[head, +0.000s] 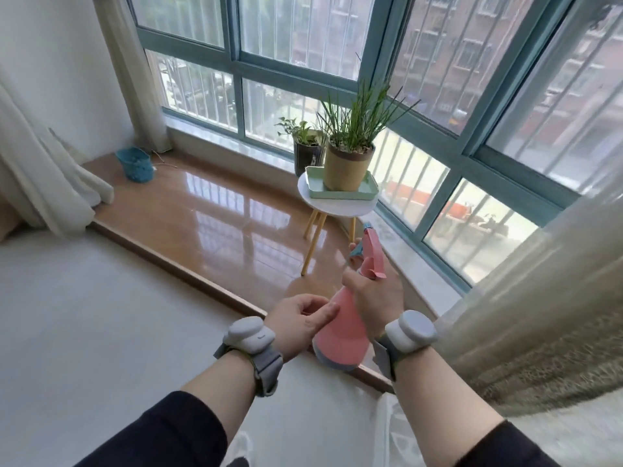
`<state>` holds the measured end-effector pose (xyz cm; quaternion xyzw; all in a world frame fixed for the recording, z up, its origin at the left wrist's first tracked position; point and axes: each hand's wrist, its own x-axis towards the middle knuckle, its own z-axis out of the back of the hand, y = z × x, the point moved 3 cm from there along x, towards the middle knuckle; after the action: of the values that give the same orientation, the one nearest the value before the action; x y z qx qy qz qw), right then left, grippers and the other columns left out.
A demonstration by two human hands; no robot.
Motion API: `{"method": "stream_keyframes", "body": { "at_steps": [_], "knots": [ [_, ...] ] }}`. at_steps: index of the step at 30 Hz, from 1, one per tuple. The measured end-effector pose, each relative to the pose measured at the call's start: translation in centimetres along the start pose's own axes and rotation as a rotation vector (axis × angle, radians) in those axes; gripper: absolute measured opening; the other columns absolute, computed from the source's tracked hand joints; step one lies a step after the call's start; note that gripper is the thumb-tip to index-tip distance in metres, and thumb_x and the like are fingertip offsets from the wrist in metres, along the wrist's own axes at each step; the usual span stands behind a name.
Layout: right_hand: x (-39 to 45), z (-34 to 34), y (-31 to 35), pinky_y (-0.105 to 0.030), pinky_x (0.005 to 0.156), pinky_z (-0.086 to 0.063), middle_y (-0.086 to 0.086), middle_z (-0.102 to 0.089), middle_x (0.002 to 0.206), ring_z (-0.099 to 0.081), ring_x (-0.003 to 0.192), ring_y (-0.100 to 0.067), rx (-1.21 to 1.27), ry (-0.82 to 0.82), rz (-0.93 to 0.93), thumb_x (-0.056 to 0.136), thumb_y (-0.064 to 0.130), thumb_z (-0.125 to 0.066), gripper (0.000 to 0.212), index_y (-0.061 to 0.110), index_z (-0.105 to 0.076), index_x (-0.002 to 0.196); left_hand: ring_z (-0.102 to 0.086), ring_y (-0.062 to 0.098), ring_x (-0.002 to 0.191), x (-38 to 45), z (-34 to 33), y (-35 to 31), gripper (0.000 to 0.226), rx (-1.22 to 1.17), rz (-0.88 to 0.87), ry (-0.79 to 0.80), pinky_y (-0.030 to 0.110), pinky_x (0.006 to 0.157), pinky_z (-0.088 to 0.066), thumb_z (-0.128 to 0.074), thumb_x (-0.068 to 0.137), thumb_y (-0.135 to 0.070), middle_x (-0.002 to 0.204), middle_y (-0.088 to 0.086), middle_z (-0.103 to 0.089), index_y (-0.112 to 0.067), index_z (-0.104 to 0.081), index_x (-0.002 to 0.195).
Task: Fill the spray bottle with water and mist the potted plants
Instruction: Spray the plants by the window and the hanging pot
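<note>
My right hand [374, 294] grips the neck of a pink spray bottle [340, 335], with a finger by its blue trigger. The nozzle tilts up toward the window. My left hand [298, 323] sits against the bottle's left side, thumb laid on the pink body and fingers curled. A grassy plant in a tan pot [349, 165] stands on a green tray [367, 193] atop a small white stool [337, 207]. Behind it, on the sill, a leafy plant grows in a dark pot [305, 156].
The stool stands on a glossy brown bay-window ledge [215, 210], with a blue basket [135, 163] at its far left. Teal-framed windows [472, 153] wrap around the ledge. Curtains hang at left [40, 183] and right [539, 315]. Pale floor [101, 315] lies in front of the ledge.
</note>
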<state>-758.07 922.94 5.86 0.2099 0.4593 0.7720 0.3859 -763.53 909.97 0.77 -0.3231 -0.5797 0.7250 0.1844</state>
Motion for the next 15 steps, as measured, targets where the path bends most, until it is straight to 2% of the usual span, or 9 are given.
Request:
{"method": "stream_keyframes", "body": {
  "at_steps": [3, 5, 7, 11, 12, 15],
  "knots": [
    [3.0, -1.8, 1.6, -0.009, 0.053, -0.034, 0.009, -0.047, 0.064, -0.045, 0.058, -0.005, 0.072, -0.065, 0.047, 0.069, 0.008, -0.062, 0.025, 0.029, -0.049, 0.07, -0.064, 0.01, 0.081, 4.0, 2.0, -1.2, 0.021, 0.022, -0.002, 0.051, 0.026, 0.08, -0.051, -0.068, 0.086, -0.031, 0.095, 0.005, -0.074, -0.014, -0.072, 0.097],
    [5.2, -3.2, 3.0, -0.004, 0.053, -0.034, 0.007, -0.05, 0.067, -0.047, 0.06, -0.005, 0.112, -0.087, 0.034, 0.061, 0.016, -0.059, 0.021, 0.025, -0.057, 0.08, -0.065, 0.013, 0.087, 6.9, 3.5, -2.1, 0.021, 0.024, -0.008, 0.086, 0.025, 0.084, -0.051, -0.068, 0.085, -0.031, 0.096, 0.005, -0.074, -0.015, -0.072, 0.097],
    [7.8, -4.4, 3.9, -0.004, 0.055, -0.034, 0.011, -0.053, 0.07, -0.051, 0.063, -0.004, 0.13, -0.114, 0.03, 0.053, 0.021, -0.051, 0.036, 0.028, -0.058, 0.088, -0.067, 0.014, 0.093, 10.1, 4.8, -2.9, 0.027, 0.058, -0.017, 0.121, 0.023, 0.085, -0.051, -0.068, 0.085, -0.033, 0.1, 0.004, -0.074, -0.013, -0.073, 0.102],
    [13.3, -6.1, 5.0, -0.008, 0.059, -0.036, -0.001, -0.061, 0.081, -0.052, 0.07, -0.013, 0.108, -0.132, 0.006, 0.057, 0.018, -0.054, 0.038, 0.02, -0.062, 0.094, -0.064, 0.01, 0.087, 15.8, 6.0, -4.1, 0.029, 0.086, -0.005, 0.146, 0.018, 0.079, -0.049, -0.067, 0.085, -0.035, 0.099, 0.003, -0.073, -0.013, -0.072, 0.104],
    [14.8, -6.4, 5.0, -0.006, 0.057, -0.035, 0.0, -0.06, 0.08, -0.05, 0.069, -0.011, 0.101, -0.141, -0.001, 0.057, 0.017, -0.055, 0.036, 0.02, -0.062, 0.092, -0.063, 0.01, 0.085, 17.4, 5.9, -4.2, 0.03, 0.087, -0.004, 0.153, 0.018, 0.078, -0.049, -0.067, 0.085, -0.036, 0.098, 0.003, -0.073, -0.013, -0.072, 0.104],
    [18.3, -7.0, 4.6, -0.005, 0.05, -0.033, 0.01, -0.049, 0.059, -0.045, 0.056, -0.001, 0.12, -0.19, -0.061, 0.05, 0.018, -0.049, 0.021, 0.024, -0.054, 0.07, -0.062, 0.009, 0.083, 20.8, 5.7, -4.8, 0.032, 0.127, -0.016, 0.166, 0.019, 0.078, -0.048, -0.066, 0.085, -0.039, 0.097, 0.001, -0.073, -0.015, -0.072, 0.105]
  ]
}}
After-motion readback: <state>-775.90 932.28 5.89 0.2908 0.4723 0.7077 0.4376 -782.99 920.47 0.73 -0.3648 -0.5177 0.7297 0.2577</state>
